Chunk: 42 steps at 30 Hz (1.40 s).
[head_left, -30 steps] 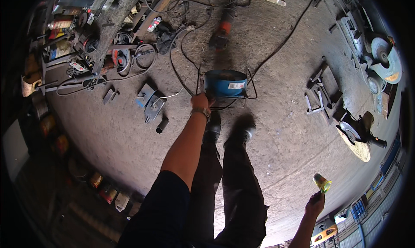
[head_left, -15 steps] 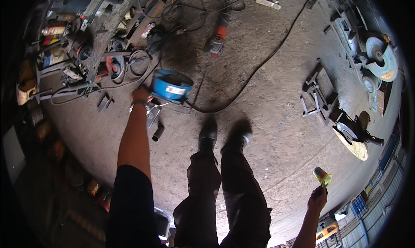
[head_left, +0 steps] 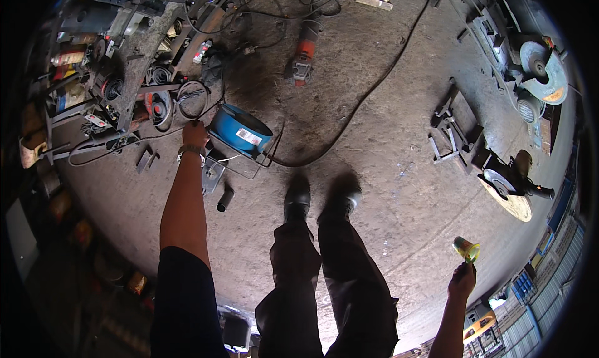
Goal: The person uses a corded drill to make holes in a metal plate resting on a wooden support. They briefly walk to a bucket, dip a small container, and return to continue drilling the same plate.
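Observation:
My left hand (head_left: pixel 195 135), with a watch at the wrist, reaches out to a blue drum-shaped fan (head_left: pixel 242 128) on a thin metal frame. Its fingers are closed at the left side of that frame; the fingertips are partly hidden. The fan tilts a little, its pale label towards me. Far off to the right, my right hand (head_left: pixel 462 280) grips a yellow-green, see-through cup (head_left: pixel 467 249) from below, its rim tipped to the right. Beside the fan's frame lies a short dark pipe piece (head_left: pixel 225 197).
A red angle grinder (head_left: pixel 304 61) lies on the floor ahead, with a black cable (head_left: pixel 362 108) curving past. Tools and metal scrap crowd a rack (head_left: pixel 146 64) at left. A metal stand (head_left: pixel 458 127) and a cut-off saw (head_left: pixel 502 186) stand at right.
The whole view has shifted slightly. The fan, blurred before, shows sharper and leans more down to the right, with my left hand still at its side. My right hand keeps the cup.

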{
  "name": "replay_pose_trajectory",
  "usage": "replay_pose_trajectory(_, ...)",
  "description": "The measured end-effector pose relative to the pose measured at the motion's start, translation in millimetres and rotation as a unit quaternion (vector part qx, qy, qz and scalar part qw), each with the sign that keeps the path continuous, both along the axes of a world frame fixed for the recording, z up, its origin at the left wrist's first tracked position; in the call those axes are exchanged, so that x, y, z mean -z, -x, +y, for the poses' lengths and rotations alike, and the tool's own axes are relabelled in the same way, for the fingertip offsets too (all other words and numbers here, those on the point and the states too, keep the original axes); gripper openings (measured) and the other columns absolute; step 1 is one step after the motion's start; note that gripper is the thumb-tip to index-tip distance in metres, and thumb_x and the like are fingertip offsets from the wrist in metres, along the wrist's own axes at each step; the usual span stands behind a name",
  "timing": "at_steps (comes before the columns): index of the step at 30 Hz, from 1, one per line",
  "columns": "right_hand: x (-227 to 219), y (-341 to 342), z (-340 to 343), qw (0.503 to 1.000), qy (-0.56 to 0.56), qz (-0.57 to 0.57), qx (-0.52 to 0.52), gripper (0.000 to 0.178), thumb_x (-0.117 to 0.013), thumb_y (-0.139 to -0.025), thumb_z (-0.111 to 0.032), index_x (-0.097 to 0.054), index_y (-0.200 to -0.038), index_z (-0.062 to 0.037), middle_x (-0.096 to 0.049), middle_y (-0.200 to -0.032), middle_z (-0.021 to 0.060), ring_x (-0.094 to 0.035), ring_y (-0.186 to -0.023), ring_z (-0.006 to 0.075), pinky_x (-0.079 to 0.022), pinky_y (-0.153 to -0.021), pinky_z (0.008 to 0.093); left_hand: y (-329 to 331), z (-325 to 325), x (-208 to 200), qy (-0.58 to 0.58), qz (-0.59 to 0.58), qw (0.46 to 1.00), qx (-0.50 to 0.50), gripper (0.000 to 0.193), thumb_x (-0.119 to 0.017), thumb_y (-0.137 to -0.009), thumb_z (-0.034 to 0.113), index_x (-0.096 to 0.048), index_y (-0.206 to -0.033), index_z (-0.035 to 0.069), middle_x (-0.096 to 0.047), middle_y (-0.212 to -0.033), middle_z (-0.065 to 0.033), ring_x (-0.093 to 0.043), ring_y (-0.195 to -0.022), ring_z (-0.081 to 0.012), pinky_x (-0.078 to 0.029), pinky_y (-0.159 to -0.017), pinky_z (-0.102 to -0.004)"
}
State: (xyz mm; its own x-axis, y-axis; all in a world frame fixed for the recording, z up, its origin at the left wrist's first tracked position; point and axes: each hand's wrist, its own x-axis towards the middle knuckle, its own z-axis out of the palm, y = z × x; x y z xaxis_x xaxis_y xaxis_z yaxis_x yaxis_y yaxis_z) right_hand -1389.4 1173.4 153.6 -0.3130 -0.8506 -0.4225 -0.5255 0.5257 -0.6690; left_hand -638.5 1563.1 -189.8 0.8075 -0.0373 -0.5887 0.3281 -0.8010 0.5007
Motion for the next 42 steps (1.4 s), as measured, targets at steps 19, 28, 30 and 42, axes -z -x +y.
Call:
replay_pose_trajectory(19, 7.9, -28.1, -5.6, 0.994, -0.014, -0.051, 0.098, 0.015, -0.056, -0.097, -0.022, -0.055, -0.089, -0.0094, -0.048, -0.072, -0.0017, -0.046, -0.062, 0.0104, -0.039, -0.057, 0.0255, 121.1, -19.8, -3.7, -0.05, -0.073, 0.988, -0.127, 0.052, -0.068, -0.087, 0.042, -0.065, -0.115, -0.001, -0.069, -0.112, -0.0256, -0.066, -0.106, -0.0427, -0.052, -0.09, -0.0512)
replay_pose_trajectory(28, 13.2, -15.4, -7.2, 0.994, -0.017, 0.053, -0.096, 0.015, -0.055, -0.094, -0.019, -0.056, -0.09, -0.0039, -0.051, -0.08, 0.0034, -0.051, -0.068, 0.0137, -0.044, -0.061, 0.03, 158.1, -38.0, -35.0, -0.125, -0.031, 0.991, -0.043, 0.033, -0.064, -0.082, 0.021, -0.069, -0.109, 0.003, -0.07, -0.112, -0.0233, -0.065, -0.106, -0.0426, -0.05, -0.094, -0.0502)
replay_pose_trajectory(30, 14.5, -10.8, -8.7, 0.989, -0.016, 0.071, -0.131, 0.015, -0.055, -0.093, -0.018, -0.056, -0.09, -0.0032, -0.051, -0.081, 0.0038, -0.051, -0.069, 0.014, -0.045, -0.061, 0.0302, 157.0, -37.8, -30.1, -0.137, -0.08, 0.987, -0.023, 0.032, -0.06, -0.089, 0.03, -0.07, -0.105, 0.004, -0.072, -0.097, -0.0215, -0.07, -0.092, -0.0386, -0.054, -0.079, -0.0466)
replay_pose_trajectory(42, 8.3, -43.7, -4.7, 0.996, -0.025, -0.056, 0.072, 0.014, -0.055, -0.099, -0.02, -0.056, -0.095, -0.0067, -0.048, -0.075, -0.0005, -0.046, -0.063, 0.0099, -0.039, -0.057, 0.0252, 130.8, -58.1, -46.4, 0.086, 0.061, 0.958, -0.266, 0.022, -0.065, -0.086, 0.004, -0.065, -0.107, 0.0, -0.068, -0.089, -0.0099, -0.065, -0.067, -0.0184, -0.058, -0.055, -0.0328)
